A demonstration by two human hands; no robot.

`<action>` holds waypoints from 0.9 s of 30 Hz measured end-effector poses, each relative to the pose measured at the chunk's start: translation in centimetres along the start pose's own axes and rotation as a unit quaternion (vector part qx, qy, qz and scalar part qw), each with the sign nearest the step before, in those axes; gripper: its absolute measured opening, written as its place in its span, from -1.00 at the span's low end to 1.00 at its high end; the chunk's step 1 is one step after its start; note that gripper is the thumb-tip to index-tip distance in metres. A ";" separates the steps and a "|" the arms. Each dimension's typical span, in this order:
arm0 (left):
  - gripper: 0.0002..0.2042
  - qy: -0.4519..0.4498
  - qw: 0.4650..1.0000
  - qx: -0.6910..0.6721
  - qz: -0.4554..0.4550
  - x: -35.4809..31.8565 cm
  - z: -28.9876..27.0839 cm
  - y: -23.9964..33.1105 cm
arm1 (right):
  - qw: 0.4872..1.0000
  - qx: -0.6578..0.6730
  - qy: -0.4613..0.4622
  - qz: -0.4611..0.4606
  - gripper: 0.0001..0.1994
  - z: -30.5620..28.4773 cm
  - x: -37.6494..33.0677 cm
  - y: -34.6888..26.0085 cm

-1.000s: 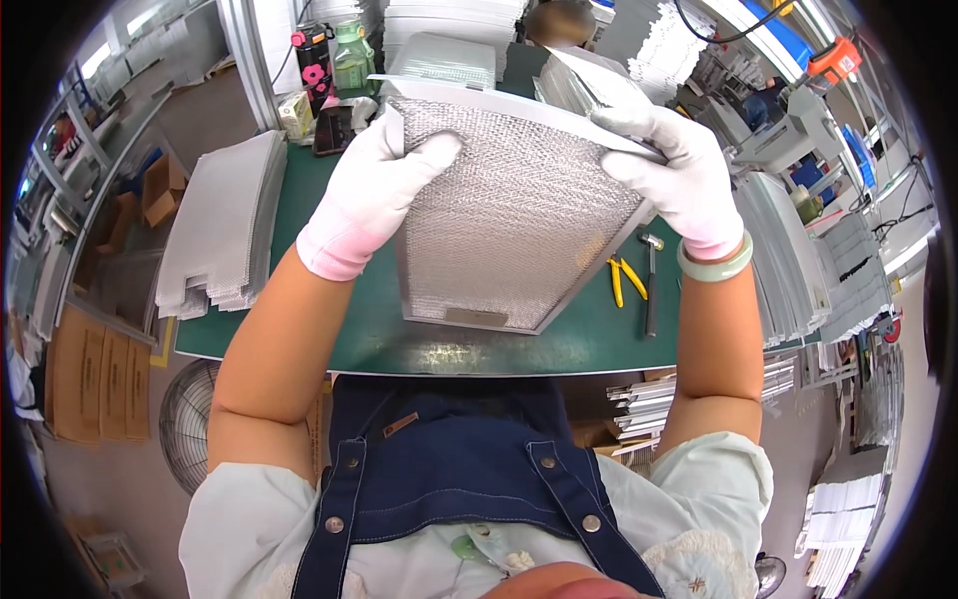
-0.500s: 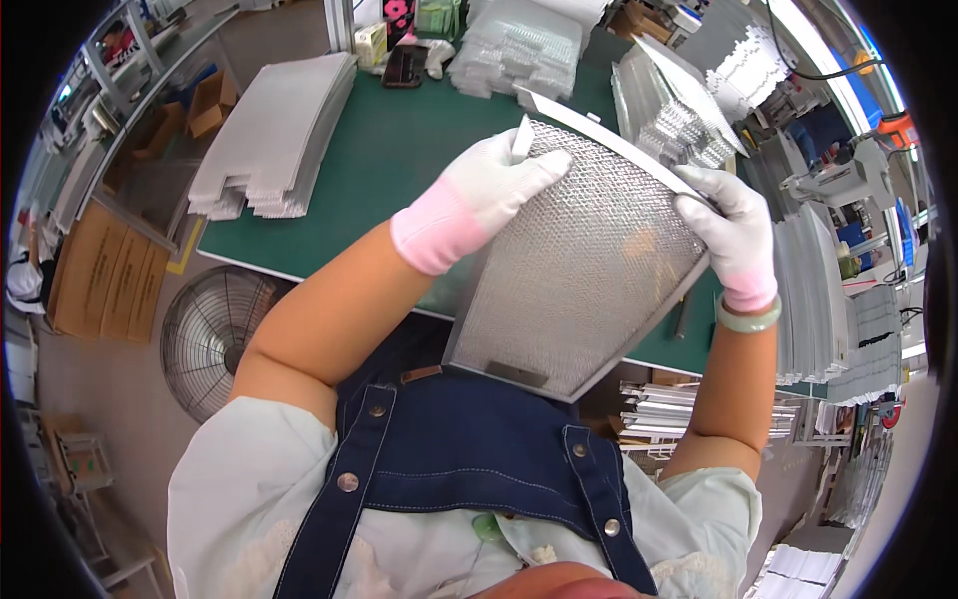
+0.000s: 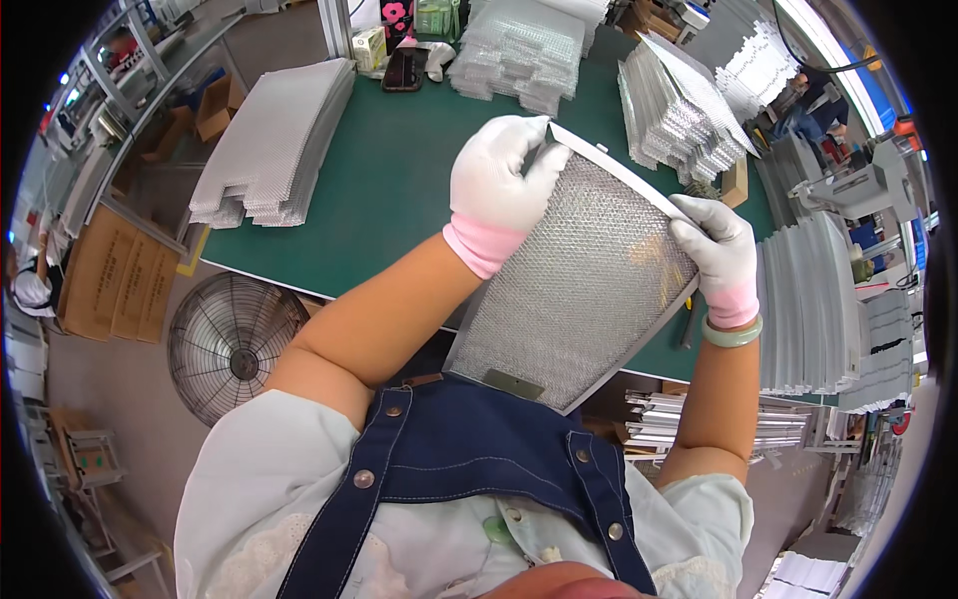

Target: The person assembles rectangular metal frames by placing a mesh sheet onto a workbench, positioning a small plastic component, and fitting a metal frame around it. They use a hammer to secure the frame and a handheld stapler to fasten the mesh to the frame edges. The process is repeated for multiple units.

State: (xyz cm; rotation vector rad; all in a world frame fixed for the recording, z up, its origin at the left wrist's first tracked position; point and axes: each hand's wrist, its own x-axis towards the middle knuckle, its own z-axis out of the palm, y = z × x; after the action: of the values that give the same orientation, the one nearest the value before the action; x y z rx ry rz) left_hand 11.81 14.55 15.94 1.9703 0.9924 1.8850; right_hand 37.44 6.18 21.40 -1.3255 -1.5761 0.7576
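A silvery metal mesh filter [image 3: 589,260] with a thin frame along its sides is tilted in front of me, its near end against my apron. Along its far edge runs a narrow pale metal edge strip [image 3: 614,166]. My left hand [image 3: 506,178], in a white glove with a pink cuff, is closed in a pinch on the strip's left end at the far left corner. At the far right corner my right hand [image 3: 720,245], gloved alike, grips the filter and strip, thumb on the mesh face. A small plate [image 3: 514,383] sits near the filter's near edge.
On the green table [image 3: 399,150] lie a stack of mesh sheets [image 3: 274,140] at left and more mesh stacks [image 3: 519,50] at the back. Another mesh stack [image 3: 674,110] stands back right. Framed panels [image 3: 808,304] line the right side. A floor fan [image 3: 235,344] stands at lower left.
My left hand has shifted right and its grip has turned onto the strip's end. The strip's left end, raised apart before, now lies at the filter's corner. My right hand has moved slightly left.
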 end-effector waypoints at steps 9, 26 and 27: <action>-0.59 -0.135 0.926 -0.298 -0.189 -0.1 -0.4 0.1 | 1.000 0.000 -0.007 -0.003 -0.71 -1.0 -0.1 0.2; -0.44 -0.163 0.918 -0.304 -0.197 -0.2 -3.5 3.3 | 0.997 0.065 0.012 -0.039 -0.69 -0.5 -1.6 1.4; -0.45 -0.173 0.926 -0.296 -0.161 0.0 -3.7 3.0 | 0.996 0.076 0.013 -0.045 -0.69 -0.5 -1.6 1.6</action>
State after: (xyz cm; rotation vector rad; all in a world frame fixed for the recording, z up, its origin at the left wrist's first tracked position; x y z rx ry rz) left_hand 9.25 11.27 18.24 1.5802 0.5171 1.3756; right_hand 38.53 4.96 19.82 -1.1433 -1.5164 0.7844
